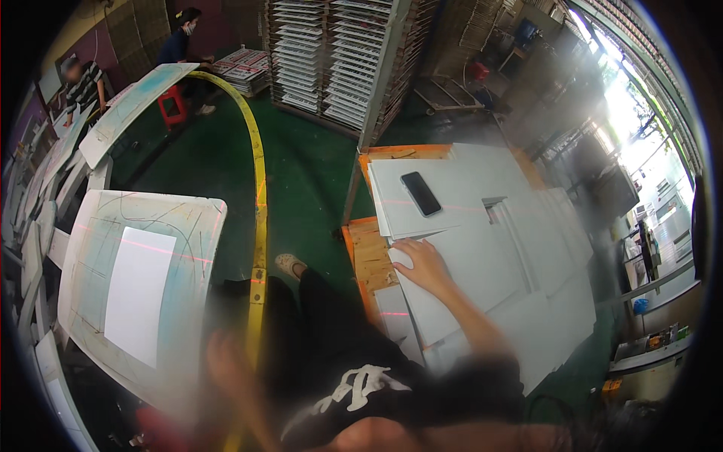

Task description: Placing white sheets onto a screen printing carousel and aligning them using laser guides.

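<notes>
My right hand [423, 264] lies on the left edge of a broad pile of white sheets [482, 264], fingers stretched along a sheet's corner and thumb apart from them. A dark-screened phone [421, 193] rests on the pile just beyond that hand. At the lower left, my left hand [226, 358] is smeared and its fingers do not show clearly. It is nearest to the right edge of a pale, blue-stained board [194, 248] with rounded corners. One white sheet [139, 290] lies flat on this board.
A curved yellow rail [260, 188] passes between the board and the pile. Under the sheets shows an orange-edged wooden pallet [373, 252]. Beyond stands a tall rack [331, 56] of loaded shelves. Another board [135, 105] is at the far left, near two people and a red stool [172, 105].
</notes>
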